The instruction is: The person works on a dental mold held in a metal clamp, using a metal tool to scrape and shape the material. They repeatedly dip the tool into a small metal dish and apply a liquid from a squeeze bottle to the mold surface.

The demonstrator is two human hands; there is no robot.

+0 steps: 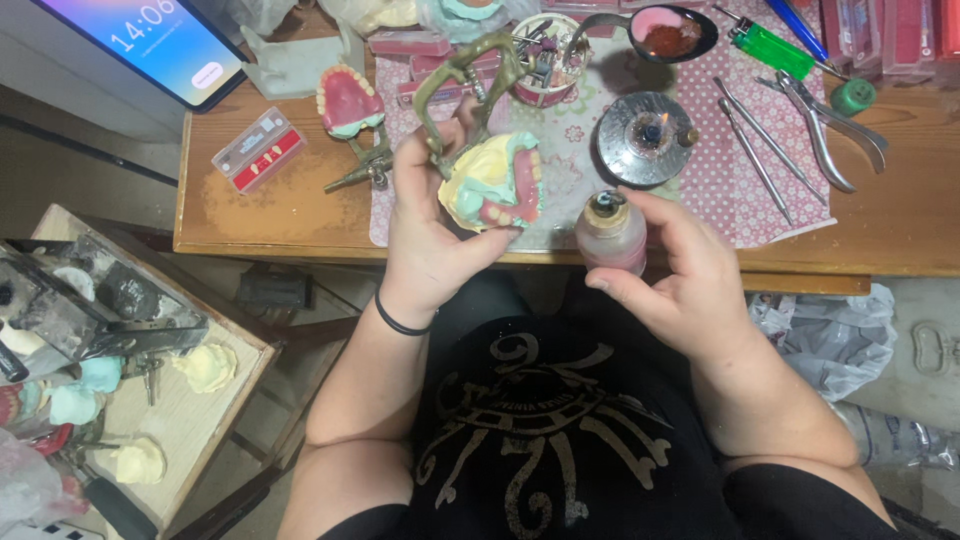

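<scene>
My left hand [425,235] grips a brass dental articulator [470,75] that carries a yellow and green plaster model with a pink wax denture [495,185]. It is held just above the desk's front edge. My right hand [680,270] holds a small pinkish bottle [611,235] with an open dark neck, next to the model. A black band sits on my left wrist.
On the wooden desk [270,215] lie a lit spirit burner [646,138], a second articulator with a pink denture [350,110], a box of teeth [258,150], metal instruments [755,150], pliers [830,130], a green lighter [770,48] and a phone [150,45]. A side tray [200,420] at lower left holds plaster casts.
</scene>
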